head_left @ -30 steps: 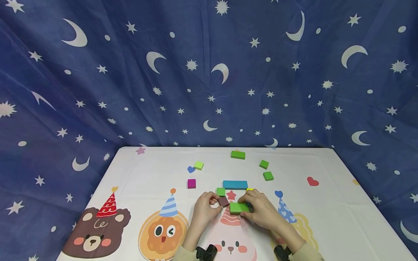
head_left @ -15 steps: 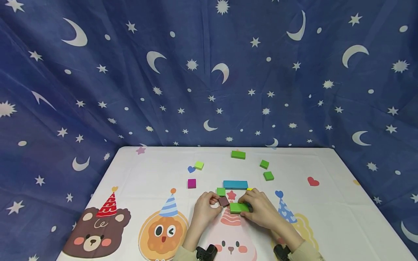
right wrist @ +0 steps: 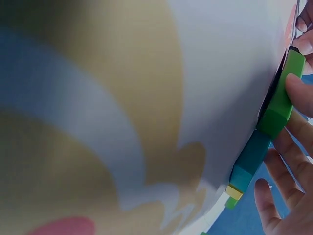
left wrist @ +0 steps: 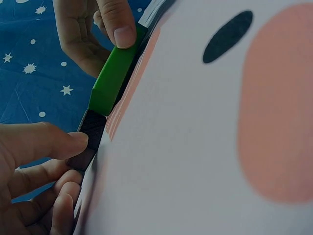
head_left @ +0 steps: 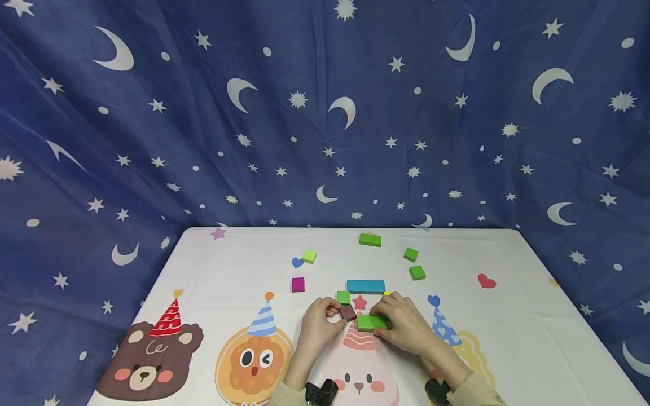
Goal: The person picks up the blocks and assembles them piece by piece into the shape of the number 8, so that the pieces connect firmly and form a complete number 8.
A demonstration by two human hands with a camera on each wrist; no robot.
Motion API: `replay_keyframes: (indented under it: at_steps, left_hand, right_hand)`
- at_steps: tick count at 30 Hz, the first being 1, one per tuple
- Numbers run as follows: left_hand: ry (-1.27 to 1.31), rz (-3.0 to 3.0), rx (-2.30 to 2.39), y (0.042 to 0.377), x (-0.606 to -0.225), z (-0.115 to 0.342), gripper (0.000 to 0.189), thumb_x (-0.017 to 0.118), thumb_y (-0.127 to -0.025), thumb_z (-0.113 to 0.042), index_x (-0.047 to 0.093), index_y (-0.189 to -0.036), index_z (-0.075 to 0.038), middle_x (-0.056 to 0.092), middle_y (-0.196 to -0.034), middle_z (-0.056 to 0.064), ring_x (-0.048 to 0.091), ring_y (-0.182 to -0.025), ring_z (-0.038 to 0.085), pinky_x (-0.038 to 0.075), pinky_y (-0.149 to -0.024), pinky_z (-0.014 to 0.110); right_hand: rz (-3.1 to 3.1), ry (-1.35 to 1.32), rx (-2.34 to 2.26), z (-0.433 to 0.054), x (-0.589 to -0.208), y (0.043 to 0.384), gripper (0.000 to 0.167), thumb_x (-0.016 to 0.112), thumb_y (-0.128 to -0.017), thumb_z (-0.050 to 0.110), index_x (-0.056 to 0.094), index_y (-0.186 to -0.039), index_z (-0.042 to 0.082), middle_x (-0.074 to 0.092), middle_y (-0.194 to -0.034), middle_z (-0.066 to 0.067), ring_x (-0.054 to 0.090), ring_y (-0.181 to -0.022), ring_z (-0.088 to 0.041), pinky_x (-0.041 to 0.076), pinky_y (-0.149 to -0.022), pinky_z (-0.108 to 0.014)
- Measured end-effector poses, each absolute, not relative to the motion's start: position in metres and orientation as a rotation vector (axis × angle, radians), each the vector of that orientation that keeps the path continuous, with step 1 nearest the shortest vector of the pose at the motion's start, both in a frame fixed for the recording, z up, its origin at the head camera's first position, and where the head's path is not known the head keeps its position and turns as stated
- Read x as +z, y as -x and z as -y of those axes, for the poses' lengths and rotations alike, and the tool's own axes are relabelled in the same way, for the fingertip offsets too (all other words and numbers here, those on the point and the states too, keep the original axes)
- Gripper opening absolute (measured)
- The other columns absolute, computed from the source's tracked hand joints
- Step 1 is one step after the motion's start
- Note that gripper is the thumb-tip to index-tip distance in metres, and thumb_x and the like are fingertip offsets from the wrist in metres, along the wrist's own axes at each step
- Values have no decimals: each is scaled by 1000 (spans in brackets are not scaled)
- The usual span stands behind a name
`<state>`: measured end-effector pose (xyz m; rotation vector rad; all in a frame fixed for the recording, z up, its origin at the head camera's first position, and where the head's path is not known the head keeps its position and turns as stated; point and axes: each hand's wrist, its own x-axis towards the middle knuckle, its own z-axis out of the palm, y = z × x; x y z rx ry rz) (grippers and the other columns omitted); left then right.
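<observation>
My left hand pinches a small brown block between thumb and fingers. In the left wrist view that dark block lies close against one end of the green block. My right hand grips the long green block at its right end, thumb on the near side; the right wrist view has the thumb on the green block. Just beyond the hands lie a long blue block and a small green block. A yellow block is mostly hidden behind my right hand.
Farther back lie a magenta block, a lime block, a long green block and two small green blocks, one behind the other. The white tablecloth has printed cartoon figures. A blue curtain hangs behind.
</observation>
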<state>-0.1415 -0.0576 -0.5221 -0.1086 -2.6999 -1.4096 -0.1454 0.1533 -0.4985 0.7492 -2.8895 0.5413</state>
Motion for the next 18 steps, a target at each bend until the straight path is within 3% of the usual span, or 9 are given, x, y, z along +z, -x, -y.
replay_keyframes:
  at_steps: [18]
  left_hand:
    - [108, 2706, -1416, 142, -522, 58, 26, 79, -66, -4, 67, -89, -4, 58, -78, 2, 49, -71, 8, 40, -67, 20]
  right_hand:
    - [2886, -774, 516, -152, -500, 147, 31, 84, -69, 27, 70, -96, 20, 65, -95, 9, 49, -94, -8, 40, -83, -34]
